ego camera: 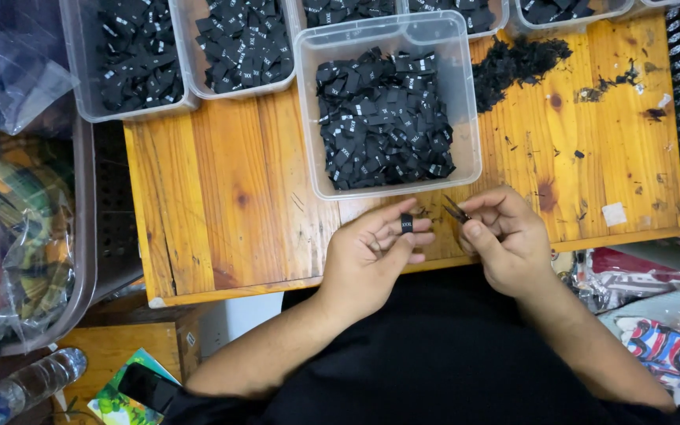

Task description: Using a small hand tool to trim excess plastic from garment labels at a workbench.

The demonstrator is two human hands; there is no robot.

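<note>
**At the near edge of the bench: one label in hand, lots in the tubs**

Down at the 6 o'clock edge of the wooden table (222, 197), the left hand (371, 256) is pinching a small black woven label (407, 224) between thumb and fingertips. The label stands upright, long axis running roughly 12 to 6, printed face toward the camera. The right hand (509, 240) sits just beside it at 3 o'clock, fingers curled shut round a small pair of snips (456, 210) whose tips point to about 10 o'clock, at the label but not touching it as far as I can tell.

Progress-wise, my guess: well underway. The clear tub (387, 31) at 12 o'clock is full of loose labels, with more tubs behind, and a heap of black trimmings (513, 67) sits at 1 o'clock. Can't tell which labels are already trimmed.
</note>
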